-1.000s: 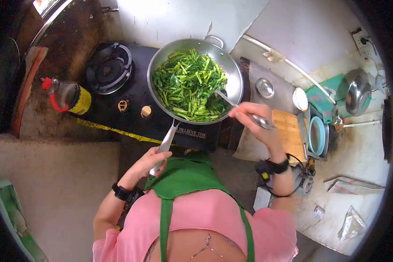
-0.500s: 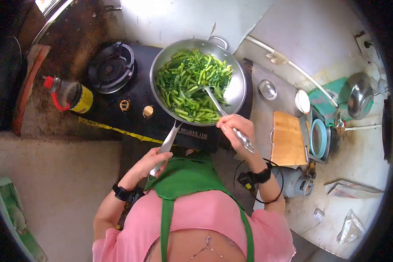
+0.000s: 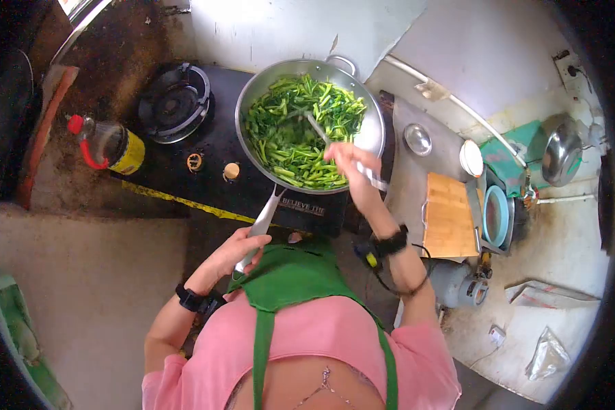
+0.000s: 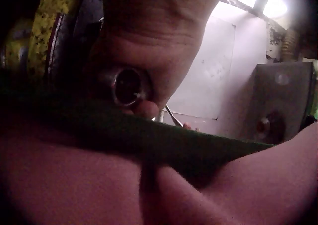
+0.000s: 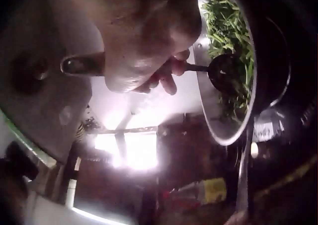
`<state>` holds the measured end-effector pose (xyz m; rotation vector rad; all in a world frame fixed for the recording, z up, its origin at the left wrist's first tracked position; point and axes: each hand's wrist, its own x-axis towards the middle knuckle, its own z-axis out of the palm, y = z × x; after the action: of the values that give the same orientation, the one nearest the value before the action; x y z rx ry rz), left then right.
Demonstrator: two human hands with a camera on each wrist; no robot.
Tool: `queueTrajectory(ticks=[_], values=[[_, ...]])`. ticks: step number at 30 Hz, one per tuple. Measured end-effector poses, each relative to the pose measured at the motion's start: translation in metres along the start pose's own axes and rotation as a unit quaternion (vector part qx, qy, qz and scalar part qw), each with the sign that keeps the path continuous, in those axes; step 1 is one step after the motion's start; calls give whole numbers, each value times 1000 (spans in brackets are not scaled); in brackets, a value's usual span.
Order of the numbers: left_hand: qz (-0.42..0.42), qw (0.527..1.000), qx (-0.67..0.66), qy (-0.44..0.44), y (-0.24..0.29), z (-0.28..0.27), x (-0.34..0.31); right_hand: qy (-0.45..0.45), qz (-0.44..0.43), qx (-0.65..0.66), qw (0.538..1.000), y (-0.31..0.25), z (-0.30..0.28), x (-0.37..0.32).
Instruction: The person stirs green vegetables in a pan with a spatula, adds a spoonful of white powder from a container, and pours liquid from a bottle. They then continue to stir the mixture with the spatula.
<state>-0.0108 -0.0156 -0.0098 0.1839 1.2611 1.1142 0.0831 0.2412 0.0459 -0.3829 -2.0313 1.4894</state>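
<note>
Stirring: best scooped from the bottom and folded inward, handle braced so the wok [image 3: 370, 137] can't slide.
Left hand [image 3: 229, 258]: closed round the long handle [image 3: 266, 215].
Right hand [image 3: 355, 171]: blurred; fingers curled round the ladle [image 5: 226, 73].
Greens [image 3: 307, 147]: inside wok, pieces uncountable.
Count: one wok, one ladle, one exposed burner [image 3: 174, 109], one bottle [image 3: 113, 147].

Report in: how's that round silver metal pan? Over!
Left hand gripping long metal handle of pan. Right hand holding long silver metal ladle. Chopped leafy green vegetables inside. Nothing visibly blocking.
</note>
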Motion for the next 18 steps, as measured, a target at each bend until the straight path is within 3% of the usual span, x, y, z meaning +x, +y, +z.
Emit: queueTrajectory(ticks=[3,5,7,10,11,13,16,17,18], values=[[0,1000,-5,-5,2,0,0,-77,-55,-88,992,-21,-11,-40],[-6,1000,-10,-8,1,3,-3,-68,-103,-126,984,-11,-10,-34],[1,1000,9,-2,4,3,-3,-43,-41,-146,987,-2,-11,-8],[-3,1000,6,1,0,1,0,39,-76,-82,993,4,-24,31],[-4,1000,4,0,-1,2,0,48,-13,-70,996,-7,-30,38],[6,1000,-6,-18,1,1,-1,63,-14,-81,995,3,-35,44],[8,1000,-8,-27,-1,-1,1,57,-15,-92,994,11,-28,12],[10,1000,-11,-27,-1,0,1,30,-52,-99,993,9,-26,-2],[4,1000,-1,-21,0,0,1,11,-22,-148,989,-17,-21,-16]])
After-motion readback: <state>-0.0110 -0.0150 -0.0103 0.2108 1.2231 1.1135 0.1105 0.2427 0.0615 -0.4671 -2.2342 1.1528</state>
